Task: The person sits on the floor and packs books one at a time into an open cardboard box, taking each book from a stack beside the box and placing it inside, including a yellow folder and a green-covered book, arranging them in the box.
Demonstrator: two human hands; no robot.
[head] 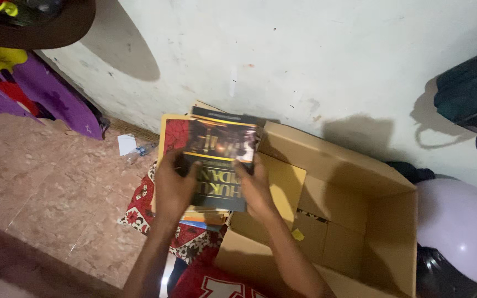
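Both hands on one dark book [218,160], held above a stack of books [175,135] at the open cardboard box's [354,182] left edge. Left hand [173,187]: fingers curled closed round the book's left edge. Right hand [256,190]: fingers wrapped shut on its right edge. Book cover faces up, slightly tilted. Patterned red cloth [139,212] lies under the stack on the tiled floor [45,187].

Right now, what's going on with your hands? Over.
Left hand and right hand: each grip shut on the dark book. Book above a stack of books. Open cardboard box beside, nothing blocking.
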